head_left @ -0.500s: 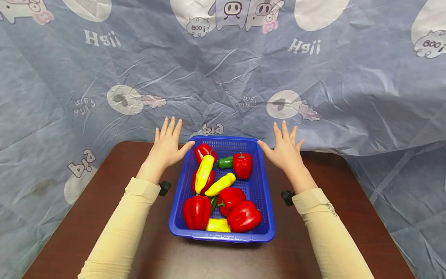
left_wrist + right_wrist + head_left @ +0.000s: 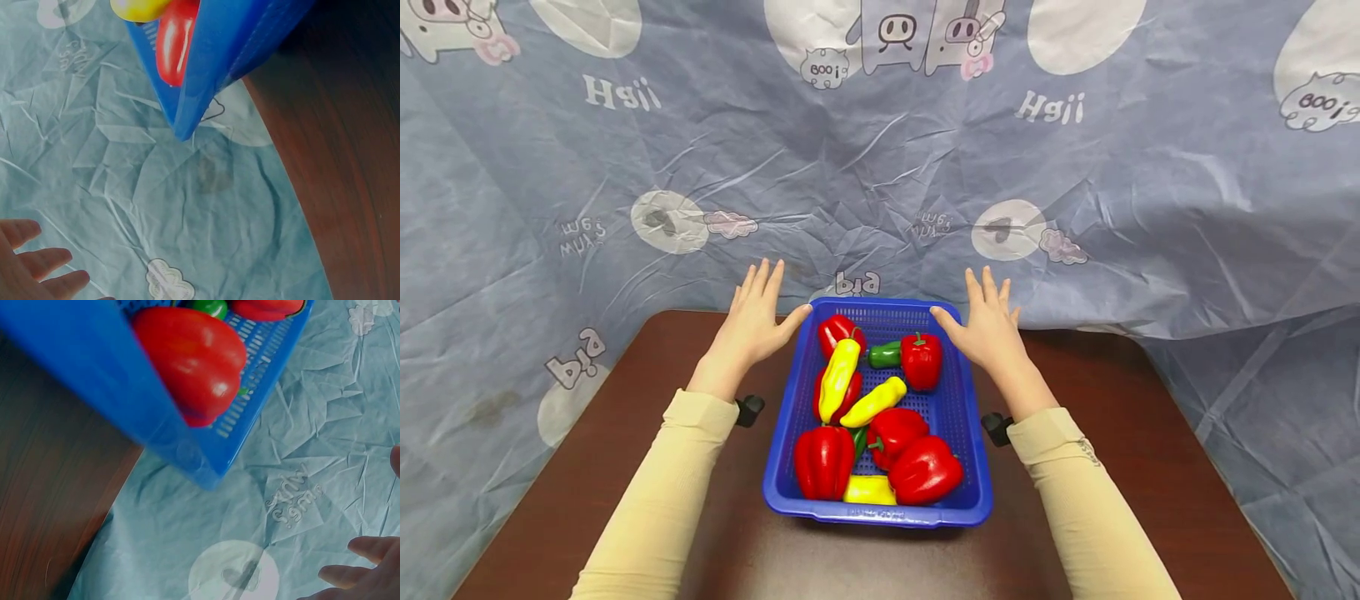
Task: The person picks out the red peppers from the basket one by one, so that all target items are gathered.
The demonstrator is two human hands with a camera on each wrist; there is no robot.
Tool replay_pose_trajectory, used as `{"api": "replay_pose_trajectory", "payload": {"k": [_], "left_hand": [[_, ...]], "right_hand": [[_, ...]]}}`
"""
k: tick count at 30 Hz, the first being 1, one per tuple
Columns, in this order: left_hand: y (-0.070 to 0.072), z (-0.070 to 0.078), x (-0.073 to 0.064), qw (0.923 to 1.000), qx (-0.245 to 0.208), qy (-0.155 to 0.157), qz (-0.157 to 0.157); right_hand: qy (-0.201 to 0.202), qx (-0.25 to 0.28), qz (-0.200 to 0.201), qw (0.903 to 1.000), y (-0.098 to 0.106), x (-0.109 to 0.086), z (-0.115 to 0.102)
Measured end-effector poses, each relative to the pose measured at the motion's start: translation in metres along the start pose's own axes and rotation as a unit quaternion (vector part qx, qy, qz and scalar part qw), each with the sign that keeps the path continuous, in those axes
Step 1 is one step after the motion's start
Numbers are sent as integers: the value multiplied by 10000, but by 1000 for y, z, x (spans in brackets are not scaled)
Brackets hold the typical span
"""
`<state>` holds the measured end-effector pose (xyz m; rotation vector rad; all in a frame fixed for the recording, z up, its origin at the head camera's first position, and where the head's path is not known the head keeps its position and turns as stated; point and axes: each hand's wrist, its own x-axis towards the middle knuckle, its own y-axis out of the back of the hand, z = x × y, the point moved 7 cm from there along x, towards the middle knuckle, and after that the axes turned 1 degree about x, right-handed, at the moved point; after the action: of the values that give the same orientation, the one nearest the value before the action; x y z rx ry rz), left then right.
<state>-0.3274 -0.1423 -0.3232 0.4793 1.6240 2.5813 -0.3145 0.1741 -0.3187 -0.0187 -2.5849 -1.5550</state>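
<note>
Between the two hands stands a blue plastic basket (image 2: 880, 515) of peppers on the table. Inside lie several red bell peppers (image 2: 824, 462), yellow long peppers (image 2: 875, 402) and green peppers (image 2: 884, 356). My left hand (image 2: 752, 329) is spread beside the basket's far left corner, thumb tip close to the rim, holding nothing. Opposite it, my right hand (image 2: 988, 329) is spread at the far right corner, its thumb overlapping the rim in the head view. In the left wrist view, fingers (image 2: 47, 262) extend loosely; the right wrist view also shows straight fingers (image 2: 362, 569).
A dark brown wooden table (image 2: 1105, 467) carries the basket. Behind its far edge hangs a wrinkled blue-grey cloth (image 2: 850, 167) with cartoon prints. Dark wrist cameras (image 2: 749, 410) sit under both sleeve cuffs.
My right hand has moved left, closer to the basket's far right corner. My left hand has shifted slightly left. The head view has tilted up a little; the peppers lie as before.
</note>
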Motion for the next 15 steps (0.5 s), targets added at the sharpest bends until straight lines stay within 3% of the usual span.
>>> {"api": "replay_pose_trajectory", "payload": {"k": [15], "left_hand": [[-11, -14, -7, 9996, -187, 186, -106]], "right_hand": [[30, 580, -255, 9980, -26, -2, -13]]}}
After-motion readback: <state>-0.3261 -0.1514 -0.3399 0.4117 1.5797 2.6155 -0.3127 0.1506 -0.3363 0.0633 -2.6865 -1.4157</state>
